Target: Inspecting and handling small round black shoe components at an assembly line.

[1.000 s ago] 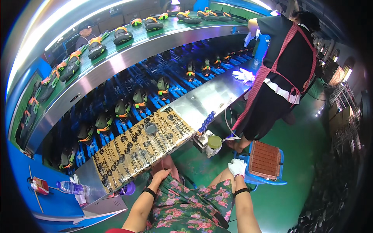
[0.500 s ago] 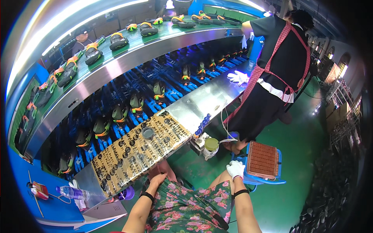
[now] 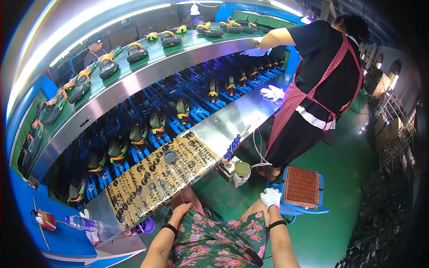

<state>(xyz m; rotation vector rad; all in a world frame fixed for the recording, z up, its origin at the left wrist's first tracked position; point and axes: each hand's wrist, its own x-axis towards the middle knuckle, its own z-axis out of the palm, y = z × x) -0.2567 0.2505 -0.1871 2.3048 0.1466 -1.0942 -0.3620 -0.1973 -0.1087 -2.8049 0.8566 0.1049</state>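
The left hand (image 3: 182, 209) is rested at the edge of the floral dress (image 3: 216, 234), which is draped over the legs (image 3: 253, 210) near the board (image 3: 154, 190); whether its cloth is gripped cannot be told. The right hand (image 3: 271, 198) (covered by a white glove (image 3: 270, 195)) is laid at the knee (image 3: 260, 205) beside the blue chair (image 3: 306, 209), its grip likewise unclear, while shoes (image 3: 138, 133) are lined up beyond the board.

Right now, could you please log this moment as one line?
left hand: bare, at floral garment | right hand: white-gloved, beside blue seat | brown taped board: round grey container on top
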